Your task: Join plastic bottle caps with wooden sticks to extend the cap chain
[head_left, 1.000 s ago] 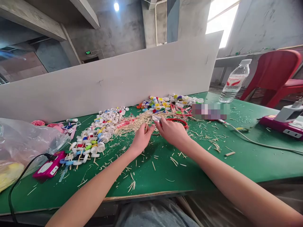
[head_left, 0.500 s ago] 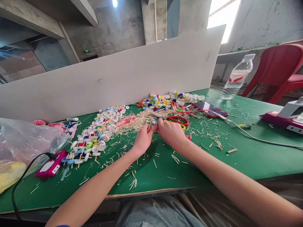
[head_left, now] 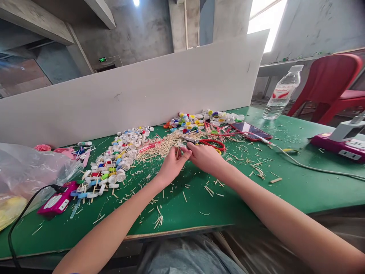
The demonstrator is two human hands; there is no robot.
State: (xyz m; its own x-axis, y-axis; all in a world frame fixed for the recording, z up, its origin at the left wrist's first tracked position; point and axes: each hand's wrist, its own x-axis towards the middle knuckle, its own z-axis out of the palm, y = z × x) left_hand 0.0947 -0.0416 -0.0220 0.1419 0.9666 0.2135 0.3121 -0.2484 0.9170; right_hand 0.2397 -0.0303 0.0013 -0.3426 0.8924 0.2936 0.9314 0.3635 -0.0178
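Observation:
My left hand [head_left: 172, 166] is closed in a pinch, with a short thin wooden stick [head_left: 177, 153] showing at its fingertips. Close beside it, thumbs nearly touching, my right hand [head_left: 205, 155] has its fingers curled around a small whitish bottle cap [head_left: 181, 144], mostly hidden by the fingers. Just beyond the right hand lie red-handled scissors [head_left: 213, 144], blades pointing left. A heap of thin wooden sticks [head_left: 164, 146] spreads past both hands. To the left, many bottle caps [head_left: 121, 158] sit in a long pile, several with sticks through them.
More loose caps [head_left: 194, 120] lie along the white board [head_left: 128, 99]. A phone [head_left: 251, 131] with a cable [head_left: 302, 161] and a water bottle [head_left: 282, 93] are at right. Purple power strips [head_left: 58, 198] and a clear plastic bag [head_left: 34, 171] occupy the edges. Stick scraps litter the green table [head_left: 228, 209].
The view has shifted slightly, so everything sits a little further left. Both hands stay together over the same spot, fingers moving slightly around the small pieces.

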